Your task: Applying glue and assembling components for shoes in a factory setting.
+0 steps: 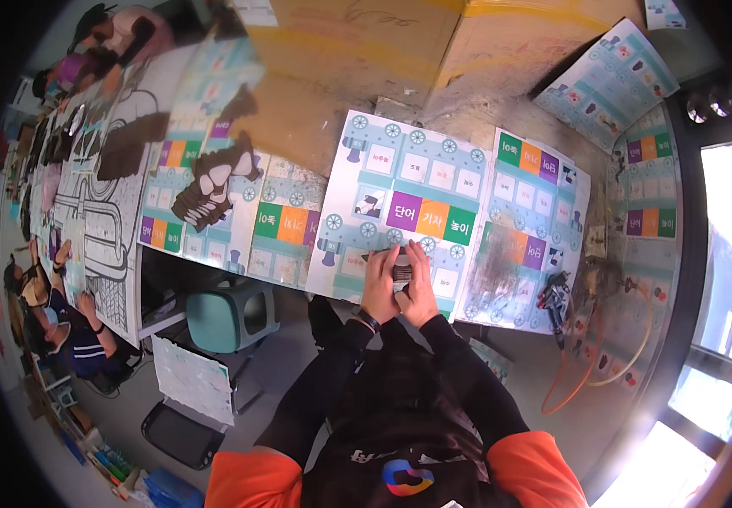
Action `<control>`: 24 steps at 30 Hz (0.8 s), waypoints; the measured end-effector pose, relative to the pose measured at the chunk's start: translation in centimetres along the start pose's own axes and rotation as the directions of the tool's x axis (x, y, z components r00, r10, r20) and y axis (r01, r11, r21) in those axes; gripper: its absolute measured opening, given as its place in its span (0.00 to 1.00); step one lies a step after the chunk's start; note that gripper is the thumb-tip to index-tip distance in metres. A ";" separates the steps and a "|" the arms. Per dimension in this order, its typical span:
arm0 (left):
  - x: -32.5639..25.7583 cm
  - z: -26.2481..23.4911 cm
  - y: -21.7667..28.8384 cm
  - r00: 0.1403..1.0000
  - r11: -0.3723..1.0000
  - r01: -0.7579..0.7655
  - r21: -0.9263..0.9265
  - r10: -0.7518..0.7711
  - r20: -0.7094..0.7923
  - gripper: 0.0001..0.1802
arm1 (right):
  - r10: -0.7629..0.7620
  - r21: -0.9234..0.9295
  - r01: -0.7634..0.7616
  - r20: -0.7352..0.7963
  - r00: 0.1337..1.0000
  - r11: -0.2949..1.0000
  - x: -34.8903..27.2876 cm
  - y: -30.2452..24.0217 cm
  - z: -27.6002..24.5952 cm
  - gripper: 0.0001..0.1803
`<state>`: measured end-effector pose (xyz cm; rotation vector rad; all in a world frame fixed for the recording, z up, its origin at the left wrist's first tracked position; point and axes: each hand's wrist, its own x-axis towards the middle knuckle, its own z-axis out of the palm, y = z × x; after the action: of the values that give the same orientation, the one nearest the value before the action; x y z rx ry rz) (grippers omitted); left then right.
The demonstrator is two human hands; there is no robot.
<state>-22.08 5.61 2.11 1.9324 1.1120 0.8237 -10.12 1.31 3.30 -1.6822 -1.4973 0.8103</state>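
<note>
Both hands meet over a printed sheet (341, 199) with train pictures and coloured squares, on the table at the middle. Between them is a small stack of thin dark brown pieces (402, 273), its edges facing up. My left hand (378, 286) presses on the stack from the left, a dark band on its wrist. From the right, my right hand (419, 289) closes against it, fingertips nearly meeting the left ones at the top. The fingers cover much of the stack, so its exact kind is unclear.
Dark brown and pale cut pieces (213, 182) are heaped to the left. A black hand tool (555, 296) with an orange hose (557, 385) lies right. Large cardboard boxes (366, 51) stand behind. A teal stool (218, 322) is below left; other people (86, 339) work at far left.
</note>
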 end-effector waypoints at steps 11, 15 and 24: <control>-0.4 0.4 -1.6 0.996 0.996 -0.076 0.045 0.077 -0.034 0.33 | -0.125 0.056 0.126 -0.023 0.992 0.990 0.5 -0.4 -0.9 0.48; 0.1 0.6 -0.4 0.996 0.995 -0.062 0.079 0.067 -0.062 0.33 | -0.105 0.003 0.105 -0.069 0.992 0.994 0.6 0.7 -0.7 0.46; 0.7 0.9 -1.7 0.999 0.998 -0.047 0.050 0.048 -0.025 0.31 | -0.066 0.050 0.070 -0.075 0.995 0.996 1.5 1.1 -0.7 0.46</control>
<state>-21.78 6.52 0.36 2.0005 1.1155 0.8571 -8.80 2.62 2.76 -1.5968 -1.4628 0.7384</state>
